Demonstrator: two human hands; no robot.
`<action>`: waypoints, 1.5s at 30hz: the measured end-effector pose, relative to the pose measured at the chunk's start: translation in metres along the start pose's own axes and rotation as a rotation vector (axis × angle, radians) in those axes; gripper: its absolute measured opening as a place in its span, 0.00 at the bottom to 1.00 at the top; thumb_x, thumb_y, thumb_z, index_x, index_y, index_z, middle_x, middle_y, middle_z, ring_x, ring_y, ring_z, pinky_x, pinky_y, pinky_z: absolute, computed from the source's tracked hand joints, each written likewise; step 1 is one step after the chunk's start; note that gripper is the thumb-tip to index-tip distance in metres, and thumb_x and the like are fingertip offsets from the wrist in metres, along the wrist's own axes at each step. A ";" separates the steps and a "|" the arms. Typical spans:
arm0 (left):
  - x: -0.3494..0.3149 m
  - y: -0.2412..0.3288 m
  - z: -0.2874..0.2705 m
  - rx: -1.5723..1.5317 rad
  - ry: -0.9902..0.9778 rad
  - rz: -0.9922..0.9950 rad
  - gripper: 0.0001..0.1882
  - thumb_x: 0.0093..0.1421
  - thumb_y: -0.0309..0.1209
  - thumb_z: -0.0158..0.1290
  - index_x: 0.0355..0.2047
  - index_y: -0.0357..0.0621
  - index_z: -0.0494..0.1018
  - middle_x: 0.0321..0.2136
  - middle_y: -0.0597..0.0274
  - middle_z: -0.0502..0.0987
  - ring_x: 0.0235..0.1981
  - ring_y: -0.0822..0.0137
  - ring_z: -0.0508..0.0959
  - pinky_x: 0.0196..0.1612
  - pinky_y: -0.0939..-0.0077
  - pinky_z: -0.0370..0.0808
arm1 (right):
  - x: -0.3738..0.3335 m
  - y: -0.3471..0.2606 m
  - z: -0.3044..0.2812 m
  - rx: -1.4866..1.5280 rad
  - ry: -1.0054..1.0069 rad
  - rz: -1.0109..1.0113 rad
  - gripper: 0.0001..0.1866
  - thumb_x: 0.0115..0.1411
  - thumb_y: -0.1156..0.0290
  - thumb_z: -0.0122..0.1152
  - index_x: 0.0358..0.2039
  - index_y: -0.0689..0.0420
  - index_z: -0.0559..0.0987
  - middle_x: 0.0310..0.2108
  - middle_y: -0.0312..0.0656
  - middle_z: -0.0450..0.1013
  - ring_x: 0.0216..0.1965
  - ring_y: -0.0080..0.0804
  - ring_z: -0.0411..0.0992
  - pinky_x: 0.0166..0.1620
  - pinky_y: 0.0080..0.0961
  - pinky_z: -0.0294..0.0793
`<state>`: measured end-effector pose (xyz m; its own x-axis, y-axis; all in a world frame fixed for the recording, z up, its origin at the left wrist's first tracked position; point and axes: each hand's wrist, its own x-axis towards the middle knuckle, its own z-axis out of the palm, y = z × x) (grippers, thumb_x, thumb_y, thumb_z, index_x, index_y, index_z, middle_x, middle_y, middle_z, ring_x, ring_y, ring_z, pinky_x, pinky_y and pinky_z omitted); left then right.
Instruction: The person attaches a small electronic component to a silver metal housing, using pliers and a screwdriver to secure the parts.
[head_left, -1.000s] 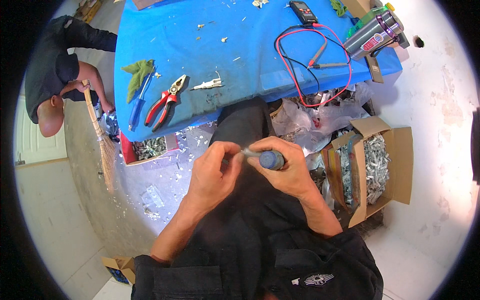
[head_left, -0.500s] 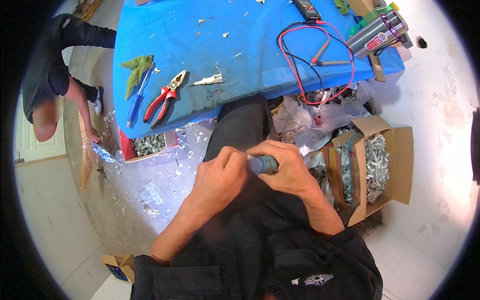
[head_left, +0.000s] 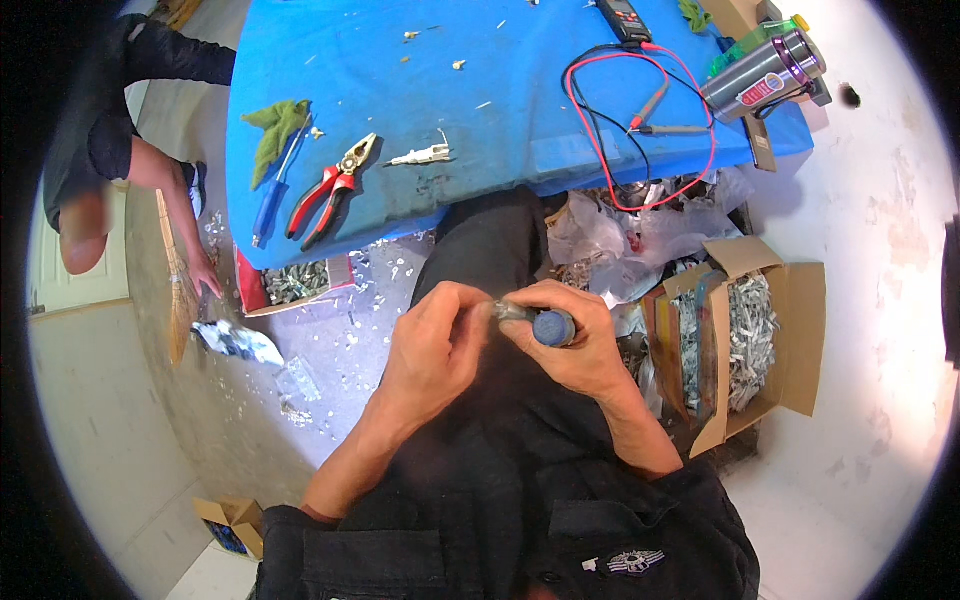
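Note:
Above my lap, my right hand (head_left: 580, 340) is wrapped round a stubby tool with a rounded blue handle end (head_left: 553, 328). Its grey front points toward my left hand (head_left: 435, 335), whose thumb and fingers are pinched together. A small silvery piece (head_left: 500, 311) shows between the two hands; its kind is too small to tell, and the left fingertips partly hide it. On the blue-covered table (head_left: 480, 80) ahead lie red-and-black pliers (head_left: 335, 192), a blue-handled screwdriver (head_left: 272, 210) and a small white part with a thin tip (head_left: 420, 155).
A green cloth (head_left: 275, 135), a multimeter (head_left: 625, 20) with red and black leads, and a steel flask (head_left: 765, 75) are on the table. Right of me stands a carton (head_left: 800, 340) of metal strips. At left a person (head_left: 100, 150) bends near a broom (head_left: 178, 290) and plastic bag (head_left: 238, 342).
My right hand has tilted the tool, its blue end now facing up more. My left fingers have shifted slightly. The other person's hand has let go of the plastic bag, now on the floor.

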<state>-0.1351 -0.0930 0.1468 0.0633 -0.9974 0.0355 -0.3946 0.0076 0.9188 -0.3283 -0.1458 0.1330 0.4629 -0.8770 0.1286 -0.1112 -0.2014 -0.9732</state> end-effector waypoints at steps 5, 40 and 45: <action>0.005 0.008 -0.005 0.029 0.023 0.053 0.10 0.63 0.21 0.60 0.44 0.37 0.77 0.34 0.54 0.82 0.29 0.64 0.83 0.30 0.73 0.78 | 0.002 0.003 -0.002 -0.041 0.020 -0.045 0.15 0.54 0.81 0.75 0.43 0.62 0.83 0.37 0.46 0.82 0.38 0.37 0.81 0.42 0.30 0.78; -0.070 -0.131 -0.096 0.834 -0.052 -0.108 0.07 0.62 0.25 0.58 0.41 0.38 0.80 0.46 0.43 0.82 0.35 0.47 0.84 0.35 0.56 0.80 | -0.003 0.008 0.003 0.007 0.055 -0.063 0.18 0.53 0.84 0.75 0.45 0.62 0.82 0.43 0.46 0.82 0.45 0.36 0.82 0.48 0.29 0.79; -0.039 -0.057 -0.063 0.195 0.052 -0.095 0.24 0.58 0.24 0.65 0.56 0.39 0.77 0.54 0.48 0.80 0.40 0.63 0.85 0.37 0.72 0.82 | 0.003 -0.001 0.013 -0.041 -0.045 0.092 0.16 0.55 0.81 0.74 0.45 0.61 0.81 0.42 0.43 0.83 0.44 0.33 0.83 0.48 0.27 0.79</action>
<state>-0.0571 -0.0495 0.1176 0.1536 -0.9879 -0.0230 -0.5544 -0.1054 0.8255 -0.3155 -0.1428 0.1320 0.4878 -0.8725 0.0298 -0.1902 -0.1396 -0.9718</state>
